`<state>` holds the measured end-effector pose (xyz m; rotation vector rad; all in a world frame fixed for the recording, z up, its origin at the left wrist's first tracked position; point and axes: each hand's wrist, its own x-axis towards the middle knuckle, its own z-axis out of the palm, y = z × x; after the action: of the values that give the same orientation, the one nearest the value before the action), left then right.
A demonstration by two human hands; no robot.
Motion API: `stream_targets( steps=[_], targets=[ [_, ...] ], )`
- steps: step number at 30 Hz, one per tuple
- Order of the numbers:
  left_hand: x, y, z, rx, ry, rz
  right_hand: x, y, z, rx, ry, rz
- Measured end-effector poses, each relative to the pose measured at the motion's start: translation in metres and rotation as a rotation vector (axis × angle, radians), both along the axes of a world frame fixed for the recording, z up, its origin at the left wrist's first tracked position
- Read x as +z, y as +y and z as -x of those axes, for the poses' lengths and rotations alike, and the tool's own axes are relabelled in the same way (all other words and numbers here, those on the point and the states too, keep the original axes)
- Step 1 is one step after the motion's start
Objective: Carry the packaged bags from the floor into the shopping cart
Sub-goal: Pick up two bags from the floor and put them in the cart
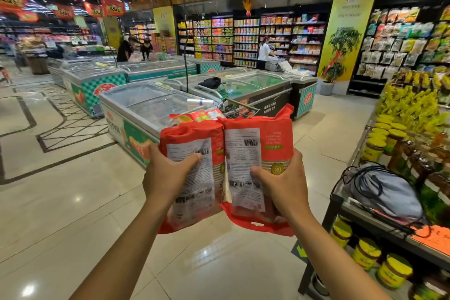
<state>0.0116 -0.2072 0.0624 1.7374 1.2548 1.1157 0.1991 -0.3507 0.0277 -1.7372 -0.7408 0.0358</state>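
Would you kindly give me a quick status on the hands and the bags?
Left hand gripping left bag; right hand gripping right bag. Both bags held up, side by side. Cart ahead, beyond bags, by freezers. Floor between looks clear.

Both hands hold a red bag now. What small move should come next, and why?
Probably carry both forward to the shopping cart ahead: the left hand and right hand each already grip a red bag in the air, and similar bags show in the cart.

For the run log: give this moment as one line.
left hand: holds left red bag | right hand: holds right red bag | bags: side by side, lifted | shopping cart: ahead, partly hidden
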Motion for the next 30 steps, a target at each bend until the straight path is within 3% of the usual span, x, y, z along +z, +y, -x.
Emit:
stream_targets(
  steps=[20,30],
  targets=[
    [0.012,0.179,-0.212,0.043,0.002,-0.111,0.001,0.187,-0.219,0.068,0.092,-0.076],
    [0.009,0.251,-0.274,0.075,-0.011,-0.112,0.004,0.261,-0.283,0.085,0.094,-0.070]
  ],
)
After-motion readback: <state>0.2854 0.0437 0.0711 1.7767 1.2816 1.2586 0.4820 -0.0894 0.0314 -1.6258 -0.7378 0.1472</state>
